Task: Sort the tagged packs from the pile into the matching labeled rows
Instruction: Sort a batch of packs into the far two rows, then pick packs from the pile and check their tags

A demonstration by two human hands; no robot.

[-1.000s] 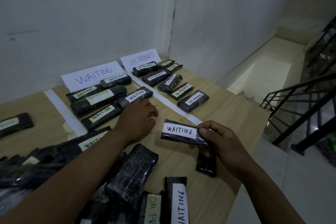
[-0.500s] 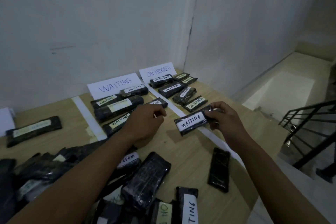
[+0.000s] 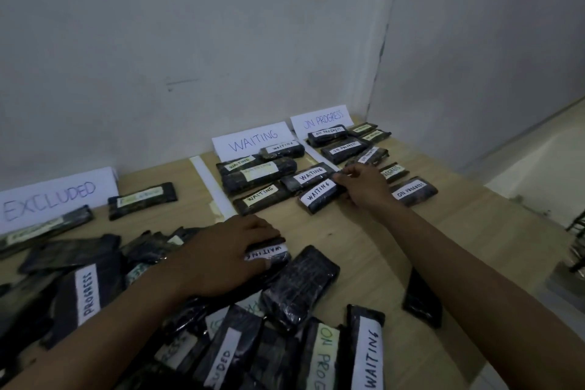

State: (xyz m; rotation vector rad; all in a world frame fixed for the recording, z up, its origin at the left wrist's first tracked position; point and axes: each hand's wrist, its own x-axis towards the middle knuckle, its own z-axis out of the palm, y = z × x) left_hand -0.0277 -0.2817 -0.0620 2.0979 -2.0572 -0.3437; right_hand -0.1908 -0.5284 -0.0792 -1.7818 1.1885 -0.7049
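While the near side of the wooden table (image 3: 364, 247) is taken up by a large unsorted pile (image 3: 300, 288) of dark wrapped packs, three labeled rows are seen partly filled along the wall. The ON PROGRESS row (image 3: 345, 149), just right of the right hand's grip, appears the fullest. The WAITING row (image 3: 259, 174), just left of that grip, holds several packs, and the EXCLUDED row (image 3: 142, 199), well left of both hands, holds only two. The right hand (image 3: 361, 187) is closed on one end of a WAITING-tagged pack (image 3: 319, 195), held at the row's near right corner, low over the table. The left hand (image 3: 228, 253) is curled over a second WAITING-tagged pack (image 3: 269, 253) at the pile's far edge, with fingers beyond it and thumb nearer. The sorting is judged less than half done.
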